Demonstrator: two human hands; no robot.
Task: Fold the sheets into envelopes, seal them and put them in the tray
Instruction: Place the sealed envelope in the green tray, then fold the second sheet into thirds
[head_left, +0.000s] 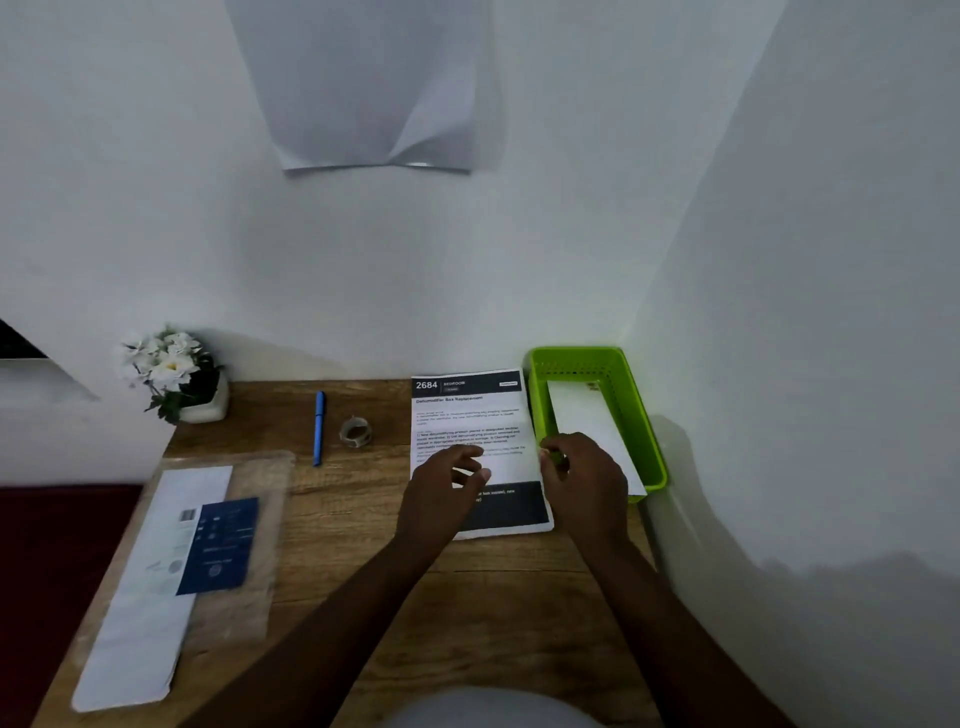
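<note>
Printed sheet (470, 415) under both hands (hovering)

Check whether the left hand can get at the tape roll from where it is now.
Probably yes. The left hand hovers over the printed sheets, and the tape roll lies just to its left on bare table, with nothing between them.

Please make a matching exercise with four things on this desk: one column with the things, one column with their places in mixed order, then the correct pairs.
1. blue pen
2. white envelope
3. flower pot
4. printed sheets

A. under both hands
B. in the green tray
C. far left corner of the desk
D. just left of the tape roll

Pairs: 1-D, 2-B, 3-C, 4-A
</note>
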